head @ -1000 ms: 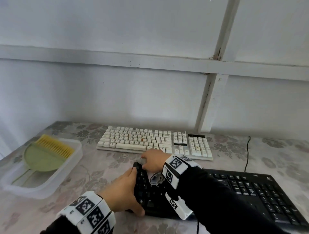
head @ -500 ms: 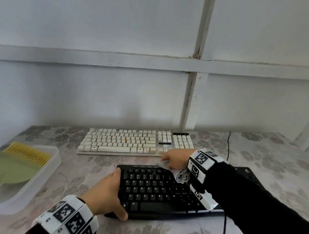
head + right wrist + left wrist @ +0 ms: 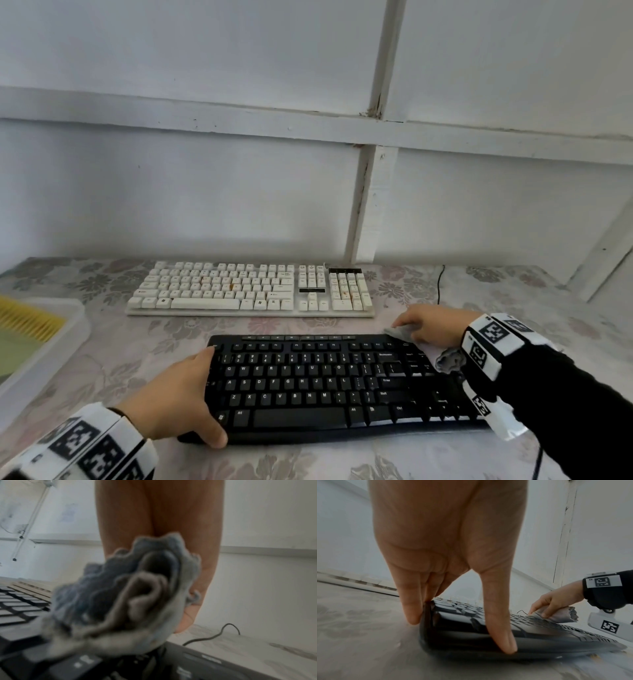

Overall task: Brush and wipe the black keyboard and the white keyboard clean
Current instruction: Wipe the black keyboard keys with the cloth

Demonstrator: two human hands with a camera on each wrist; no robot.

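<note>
I had my left hand clamped on the near-left end of the black keyboard, fingers curled round its left edge and the thumb hooked over its near rim. My right hand pinched a bunched grey cloth between thumb and fingers, pressing it onto the far-right keys. The black keyboard lay on the near part of the desk; the white keyboard lay beyond it, close to the wall, untouched by either hand.

Risks, as I judged them: the cloth was wadded, with a loose tail hanging toward my wrist, so a fast stroke could snag a keycap edge and lift it. Wiping hard toward the right could also skate the board sideways if the left hold slackened. The black cable ran off the far-right corner, and a wide sweep of the hand might catch it and tug the board. Crumbs pushed off the keys could land on the desk near the white keyboard, which showed orange-brown stains on several keys.

Count: two keyboards, one black and one white; one cloth; one clear tray at the left edge holding one green dustpan and one yellow brush; two hands, each wrist wearing a marker band.
</note>
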